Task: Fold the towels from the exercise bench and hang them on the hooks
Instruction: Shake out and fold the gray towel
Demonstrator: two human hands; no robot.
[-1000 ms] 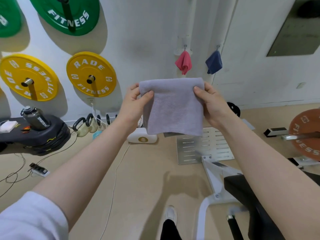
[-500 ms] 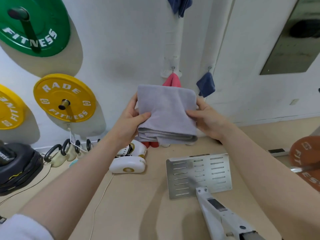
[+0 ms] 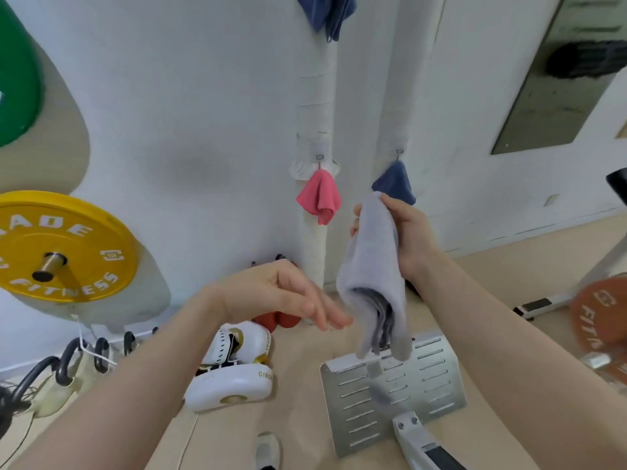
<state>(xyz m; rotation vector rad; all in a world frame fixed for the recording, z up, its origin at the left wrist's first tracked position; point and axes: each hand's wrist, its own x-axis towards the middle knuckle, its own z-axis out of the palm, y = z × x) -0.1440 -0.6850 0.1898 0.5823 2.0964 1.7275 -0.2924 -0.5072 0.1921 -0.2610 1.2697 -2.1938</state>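
The right hand point(image 3: 405, 237) grips the upper end of a folded grey towel point(image 3: 375, 276), thumb on one side and fingers mostly hidden behind the cloth, so only their tips show at the towel's left edge; the towel hangs down with its layered folds open toward the camera, in the air in front of the wall and above a slotted metal plate point(image 3: 393, 391) on the floor. The left hand point(image 3: 288, 293) is released, fingers straight and slightly blurred, its fingertips just beside the towel's lower half; whether they touch it cannot be told. On the white wall, a pink towel point(image 3: 319, 198) hangs from a hook point(image 3: 319, 157) on a wrapped white pipe point(image 3: 315, 106), and a blue towel point(image 3: 395, 183) hangs from a second hook point(image 3: 399, 152), its lower part covered by the right hand and the grey cloth. Another blue cloth point(image 3: 327, 11) is cut off by the top edge. A yellow weight plate point(image 3: 68, 245) is mounted on the wall at left, a green one point(image 3: 17, 76) is cropped by the frame edge, and an orange plate point(image 3: 600, 313) is cut off at right. White boxing gloves point(image 3: 234, 368) lie on the beige floor point(image 3: 298, 401), with red objects behind the left hand too hidden to identify. A dark mirror point(image 3: 556, 72) hangs at upper right
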